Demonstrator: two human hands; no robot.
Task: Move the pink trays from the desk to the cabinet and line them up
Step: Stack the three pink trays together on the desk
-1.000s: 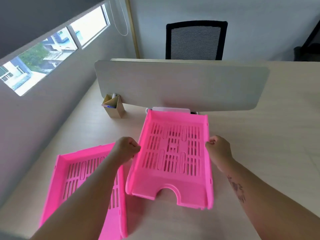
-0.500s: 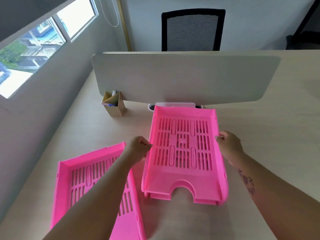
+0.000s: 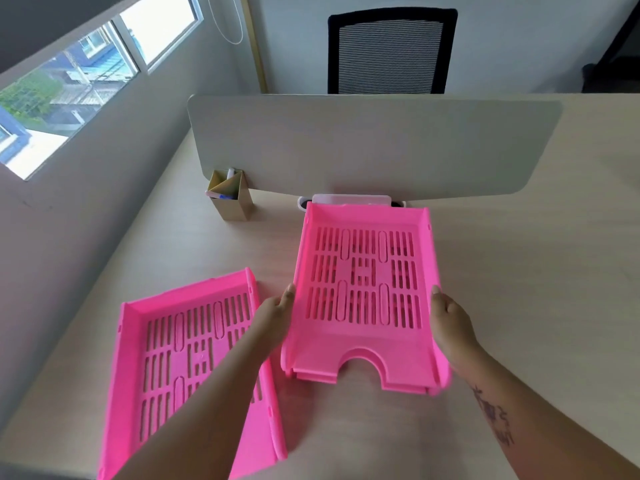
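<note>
Two bright pink slotted trays are on the pale wooden desk point(image 3: 519, 289). The right pink tray point(image 3: 363, 289) lies in the middle, its notched front edge toward me, and seems to sit on another tray beneath it. My left hand point(image 3: 277, 317) holds its left side wall and my right hand point(image 3: 450, 323) its right side wall, thumbs at the rim. The left pink tray point(image 3: 194, 358) lies flat and slightly turned at the lower left, partly hidden by my left forearm. No cabinet is in view.
A grey divider panel point(image 3: 374, 147) stands across the desk behind the trays. A small cardboard pen holder point(image 3: 230, 195) sits at its left end, and a white object point(image 3: 351, 199) just behind the held tray. A black mesh chair point(image 3: 391, 50) is beyond; wall and window at left.
The held tray has come down from a tilt to lie level and shifted right. Both hands slid nearer along its sides, with fingers straighter than the earlier fists.
</note>
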